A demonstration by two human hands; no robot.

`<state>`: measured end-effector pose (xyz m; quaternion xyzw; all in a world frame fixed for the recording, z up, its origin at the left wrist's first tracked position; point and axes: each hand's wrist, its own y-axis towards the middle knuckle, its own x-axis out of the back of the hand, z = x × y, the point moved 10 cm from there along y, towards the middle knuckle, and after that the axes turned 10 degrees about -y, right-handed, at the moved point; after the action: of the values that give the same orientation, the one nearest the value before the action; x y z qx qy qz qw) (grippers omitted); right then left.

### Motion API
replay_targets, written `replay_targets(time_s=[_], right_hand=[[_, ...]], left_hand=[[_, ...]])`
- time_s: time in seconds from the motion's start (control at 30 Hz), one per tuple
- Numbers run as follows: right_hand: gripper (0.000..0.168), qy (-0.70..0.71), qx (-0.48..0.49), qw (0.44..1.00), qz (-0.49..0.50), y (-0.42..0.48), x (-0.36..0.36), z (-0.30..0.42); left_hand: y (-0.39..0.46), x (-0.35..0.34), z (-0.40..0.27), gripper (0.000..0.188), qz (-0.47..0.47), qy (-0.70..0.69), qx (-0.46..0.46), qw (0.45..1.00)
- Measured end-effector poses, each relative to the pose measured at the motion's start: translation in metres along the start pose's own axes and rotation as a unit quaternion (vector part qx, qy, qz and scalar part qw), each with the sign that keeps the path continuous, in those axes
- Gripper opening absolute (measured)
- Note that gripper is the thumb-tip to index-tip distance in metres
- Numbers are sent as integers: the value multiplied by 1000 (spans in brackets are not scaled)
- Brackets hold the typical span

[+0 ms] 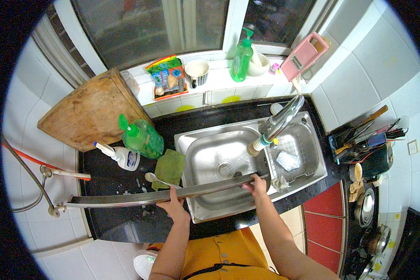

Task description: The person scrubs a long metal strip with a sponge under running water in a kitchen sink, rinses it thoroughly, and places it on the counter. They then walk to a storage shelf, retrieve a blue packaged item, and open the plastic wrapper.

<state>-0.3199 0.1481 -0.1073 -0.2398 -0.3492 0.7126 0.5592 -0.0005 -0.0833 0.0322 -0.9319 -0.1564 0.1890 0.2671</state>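
Note:
A long, narrow metal strip (133, 199) with a dark upper face spans the counter and the front of the sink's large basin (210, 154). My left hand (175, 206) grips it near the middle, at the basin's left edge. My right hand (257, 186) holds its right end above the basin, fingers curled around the edge. Water runs from the faucet (259, 143) into the basin, behind the strip. A dark lump (238, 173) shows just behind the strip near my right hand; I cannot tell what it is. A spoon (152, 177) lies on a green cloth (169, 168) behind my left hand.
A green pump bottle (143, 140) and a white spray bottle (126, 158) stand left, before a wooden cutting board (87, 108). Pipe fittings (54, 210) jut from the wall near the strip's left end. The small basin (297, 140) holds a wire rack and a silvery pad (288, 161).

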Motion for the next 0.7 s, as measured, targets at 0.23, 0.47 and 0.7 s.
replay_targets(time_s=[0.23, 0.47, 0.7], right_hand=[[26, 125, 74, 989, 10, 11, 22, 15], [25, 142, 33, 987, 60, 4, 7, 22], [28, 141, 52, 981, 125, -55, -53, 22]], left_hand=[[22, 13, 54, 63, 9, -155, 99, 983], [35, 5, 116, 21, 66, -182, 173, 966], [-11, -34, 176, 37, 80, -140, 269, 949]])
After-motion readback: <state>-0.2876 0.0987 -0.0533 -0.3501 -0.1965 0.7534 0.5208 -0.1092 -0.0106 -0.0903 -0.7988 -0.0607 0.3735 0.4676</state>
